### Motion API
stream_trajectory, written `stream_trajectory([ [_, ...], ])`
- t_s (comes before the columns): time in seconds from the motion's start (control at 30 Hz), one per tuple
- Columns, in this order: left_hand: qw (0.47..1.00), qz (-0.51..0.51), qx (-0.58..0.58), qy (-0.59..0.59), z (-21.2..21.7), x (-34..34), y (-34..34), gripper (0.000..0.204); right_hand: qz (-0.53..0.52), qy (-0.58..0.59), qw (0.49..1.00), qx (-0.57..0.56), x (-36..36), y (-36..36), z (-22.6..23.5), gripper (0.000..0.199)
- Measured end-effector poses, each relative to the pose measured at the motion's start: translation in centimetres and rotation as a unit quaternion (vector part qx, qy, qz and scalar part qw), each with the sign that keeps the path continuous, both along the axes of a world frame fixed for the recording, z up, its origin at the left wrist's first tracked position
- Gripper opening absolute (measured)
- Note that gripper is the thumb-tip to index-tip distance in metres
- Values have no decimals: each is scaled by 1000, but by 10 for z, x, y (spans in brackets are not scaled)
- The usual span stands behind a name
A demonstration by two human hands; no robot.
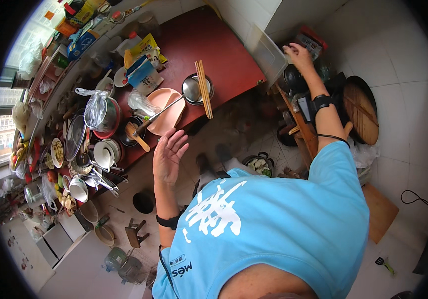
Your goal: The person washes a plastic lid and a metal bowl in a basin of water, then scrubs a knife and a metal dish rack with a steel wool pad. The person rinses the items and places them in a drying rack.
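Red table [209, 45], tiled floor, cluttered kitchen | pink plate [166, 112] with ladle, chopsticks [204, 88] across steel bowl | left hand [168, 155] open, empty | right hand [298, 56] reaching shelf, grip unclear

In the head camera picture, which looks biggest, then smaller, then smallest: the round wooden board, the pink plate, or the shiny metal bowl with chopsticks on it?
1. Round brown wooden board, leaning by the white wall: largest.
2. Pink plastic divided plate on the red table: a bit smaller, though the fisheye bend makes that gap unsure.
3. Round shiny metal bowl under the wooden chopsticks: clearly smallest.

Chopsticks [204, 88] across steel bowl [194, 89]; pink plate [165, 110]; round wooden board [362, 110] against wall.
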State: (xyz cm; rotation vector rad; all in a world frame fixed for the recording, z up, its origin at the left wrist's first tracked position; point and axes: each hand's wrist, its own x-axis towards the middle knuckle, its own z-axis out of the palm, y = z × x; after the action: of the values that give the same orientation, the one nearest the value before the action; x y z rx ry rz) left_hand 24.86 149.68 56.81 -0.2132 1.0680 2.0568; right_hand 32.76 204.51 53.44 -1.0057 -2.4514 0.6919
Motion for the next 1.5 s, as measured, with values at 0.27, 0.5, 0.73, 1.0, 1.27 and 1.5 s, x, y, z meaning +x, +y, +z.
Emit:
stream_trajectory([
  [0.27, 1000, -13, -13, -6, -6, 3, 6, 44, -26, 38, 999, -13, 8, -25, -43, 64],
  [0.5, 1000, -15, -17, -6, -13, 3, 5, 46, -69, 118, 991, -4, 43, -40, -59, 45],
  [0.73, 999, -24, -35, -11, -20, 5, 3, 47, -90, 212, 972, -54, 108, -88, -56, 29],
  [1.0, 991, -108, -62, -41, -41, 18, 15, 46, -138, 187, 957, -174, 214, -179, -112, 13],
  [1.27, 949, -295, -84, -73, -110, 39, 49, 44, -180, -174, 933, -259, 319, -305, -192, 20],
  [1.5, 897, -403, -166, -71, -211, 88, 82, 36, -271, -260, 845, -380, 382, -287, -300, 22],
])
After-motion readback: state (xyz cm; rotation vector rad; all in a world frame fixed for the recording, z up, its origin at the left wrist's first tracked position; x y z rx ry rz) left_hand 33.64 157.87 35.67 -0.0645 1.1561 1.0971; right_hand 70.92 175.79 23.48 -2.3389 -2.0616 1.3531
